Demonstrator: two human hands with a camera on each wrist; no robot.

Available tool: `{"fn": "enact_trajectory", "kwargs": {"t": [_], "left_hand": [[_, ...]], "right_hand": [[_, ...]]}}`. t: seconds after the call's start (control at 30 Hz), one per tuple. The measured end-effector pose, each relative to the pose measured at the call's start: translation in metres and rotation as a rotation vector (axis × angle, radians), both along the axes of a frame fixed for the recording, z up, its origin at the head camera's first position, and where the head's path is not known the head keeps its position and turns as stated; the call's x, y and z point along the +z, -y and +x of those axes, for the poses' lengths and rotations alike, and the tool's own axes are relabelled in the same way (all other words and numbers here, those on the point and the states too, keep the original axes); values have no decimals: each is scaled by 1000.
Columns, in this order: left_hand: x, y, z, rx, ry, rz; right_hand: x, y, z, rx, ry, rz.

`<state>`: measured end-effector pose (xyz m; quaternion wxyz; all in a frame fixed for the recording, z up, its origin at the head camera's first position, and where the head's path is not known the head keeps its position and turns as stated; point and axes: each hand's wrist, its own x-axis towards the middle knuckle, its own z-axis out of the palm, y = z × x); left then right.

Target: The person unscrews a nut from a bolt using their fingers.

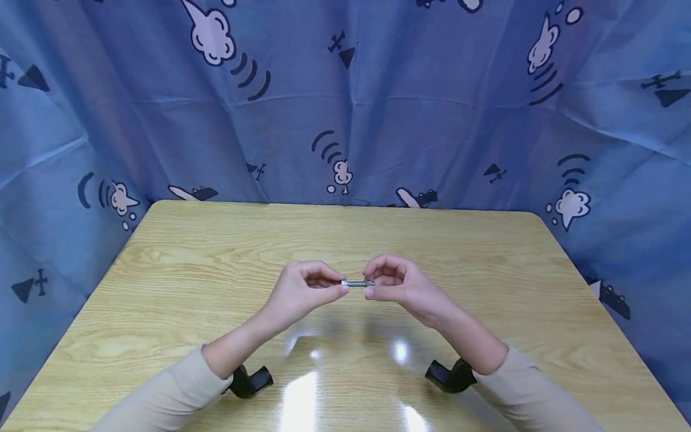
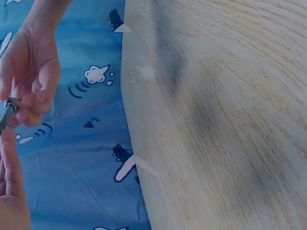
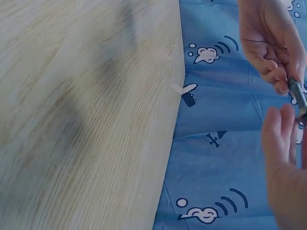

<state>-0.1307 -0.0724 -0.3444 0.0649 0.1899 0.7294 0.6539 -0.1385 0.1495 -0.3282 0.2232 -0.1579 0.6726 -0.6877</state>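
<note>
A small silvery metal bolt [image 1: 356, 284] lies level between the two hands, above the table. My left hand [image 1: 302, 287] pinches its left end between thumb and fingertips. On the other side, my right hand [image 1: 405, 289] has thumb and fingertips at the right end, where a wider nut-like part shows. In the left wrist view the bolt [image 2: 6, 115] is partly cut off by the frame edge, with its wider end at the right hand [image 2: 36, 72]. The right wrist view shows the bolt's shank [image 3: 299, 98] running out of the left hand's fingers.
Beneath the hands spreads a light wood-grain table [image 1: 216, 252] with bright light reflections near its front. A blue patterned curtain [image 1: 302, 108] hangs behind and at both sides. Black wrist mounts [image 1: 248, 383] sit at the sleeve cuffs, low over the table.
</note>
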Motion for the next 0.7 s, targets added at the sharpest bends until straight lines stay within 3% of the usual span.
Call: {"fn": "enact_trajectory", "kwargs": {"t": [0.2, 0.4, 0.53, 0.7], "left_hand": [[1, 1, 0, 6, 3, 3], [-2, 1, 1, 1, -7, 25], [-2, 2, 0, -3, -12, 35], [0, 2, 0, 1, -9, 27]], "right_hand": [[1, -2, -1, 35, 6, -6], [3, -2, -2, 5, 23, 81], [3, -4, -2, -7, -10, 65], [3, -1, -2, 2, 27, 66]]}}
